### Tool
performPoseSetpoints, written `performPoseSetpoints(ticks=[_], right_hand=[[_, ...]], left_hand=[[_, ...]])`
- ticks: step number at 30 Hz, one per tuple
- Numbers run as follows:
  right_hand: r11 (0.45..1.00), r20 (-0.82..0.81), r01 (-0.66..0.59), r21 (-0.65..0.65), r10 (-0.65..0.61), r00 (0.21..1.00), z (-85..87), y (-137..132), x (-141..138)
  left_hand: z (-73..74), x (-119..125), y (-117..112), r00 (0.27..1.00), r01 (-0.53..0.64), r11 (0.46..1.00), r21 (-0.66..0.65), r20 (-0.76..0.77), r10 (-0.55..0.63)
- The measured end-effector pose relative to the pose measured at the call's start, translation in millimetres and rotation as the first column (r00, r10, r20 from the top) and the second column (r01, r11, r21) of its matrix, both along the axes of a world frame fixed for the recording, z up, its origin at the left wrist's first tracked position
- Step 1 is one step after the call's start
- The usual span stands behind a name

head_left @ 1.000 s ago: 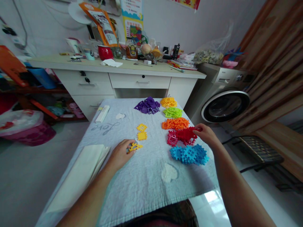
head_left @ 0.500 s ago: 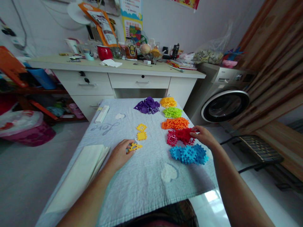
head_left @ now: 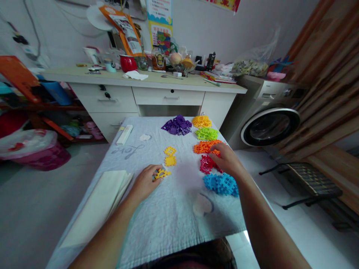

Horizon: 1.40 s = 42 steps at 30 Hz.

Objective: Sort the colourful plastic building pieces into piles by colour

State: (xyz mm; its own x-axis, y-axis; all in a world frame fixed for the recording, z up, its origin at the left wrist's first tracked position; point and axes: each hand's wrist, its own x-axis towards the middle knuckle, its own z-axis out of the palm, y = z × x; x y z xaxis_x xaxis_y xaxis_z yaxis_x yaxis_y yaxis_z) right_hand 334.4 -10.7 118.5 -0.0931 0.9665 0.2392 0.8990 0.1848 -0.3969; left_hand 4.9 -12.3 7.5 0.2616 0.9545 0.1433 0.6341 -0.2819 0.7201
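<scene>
On the pale-blue-draped desk [head_left: 174,216], the right hand [head_left: 226,160], grip unclear, spans the orange plastic lattice pile [head_left: 202,147] and red plastic lattice pile [head_left: 206,164]; brushing could mix them; the left hand [head_left: 147,182] pinches a yellow notched plastic piece [head_left: 162,174]; loosening might drop it.

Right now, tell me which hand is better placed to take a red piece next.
Right, most likely: the right hand is right by the red pieces, while the left hand is farther off, its fingers on a yellow piece.
</scene>
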Motion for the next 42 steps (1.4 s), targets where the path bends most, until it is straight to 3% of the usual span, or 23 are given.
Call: performPoseSetpoints(ticks=[2,5,7,10,14,20,24,28,31,37,42], right_hand=[[0.995,-0.021,-0.1,-0.03,0.099,0.995,-4.6,1,-39],[0.966,-0.002,-0.193,-0.175,0.195,0.981,-21.4,4,-91],[0.95,0.023,-0.207,-0.235,0.218,0.976,-37.0,9,-116],[0.953,0.042,-0.208,-0.219,0.222,0.974,-60.3,16,-136],[0.959,0.065,-0.192,-0.21,0.209,0.976,-77.9,22,-141],[0.965,0.03,-0.173,-0.199,0.182,0.983,-79.5,25,-137],[0.972,-0.087,-0.053,-0.227,0.034,0.996,-82.2,27,-132],[0.98,-0.038,0.054,-0.19,-0.063,0.997,-85.0,27,-129],[0.987,0.024,0.056,-0.151,-0.053,0.998,-84.8,25,-128],[0.978,0.086,0.001,-0.209,0.017,0.996,-80.1,26,-129],[0.961,0.169,-0.066,-0.27,0.115,0.979,-52.6,21,-128]], left_hand=[[-0.4,0,0,1.0,-0.003,1.0,0.013,0.009,0.003],[-0.8,1,0,1.0,0.001,0.999,0.039,0.009,-0.001],[-1.0,1,0,1.0,0.002,0.998,0.06,-0.006,-0.002],[-1.3,0,1,0.999,-0.012,0.994,0.104,-0.042,0.017],[-2.8,0,1,0.997,-0.029,0.991,0.134,-0.068,0.038],[-7.1,-1,3,0.997,-0.024,0.989,0.146,-0.074,0.035],[-6.8,-1,3,0.997,-0.027,0.992,0.127,-0.064,0.035],[-4.2,0,2,0.998,-0.034,0.995,0.098,-0.052,0.039],[-2.7,0,2,0.998,-0.035,0.995,0.088,-0.043,0.039],[-2.8,1,4,0.999,-0.042,0.996,0.081,-0.023,0.044],[-2.1,4,7,0.998,-0.061,0.993,0.096,-0.029,0.064]])
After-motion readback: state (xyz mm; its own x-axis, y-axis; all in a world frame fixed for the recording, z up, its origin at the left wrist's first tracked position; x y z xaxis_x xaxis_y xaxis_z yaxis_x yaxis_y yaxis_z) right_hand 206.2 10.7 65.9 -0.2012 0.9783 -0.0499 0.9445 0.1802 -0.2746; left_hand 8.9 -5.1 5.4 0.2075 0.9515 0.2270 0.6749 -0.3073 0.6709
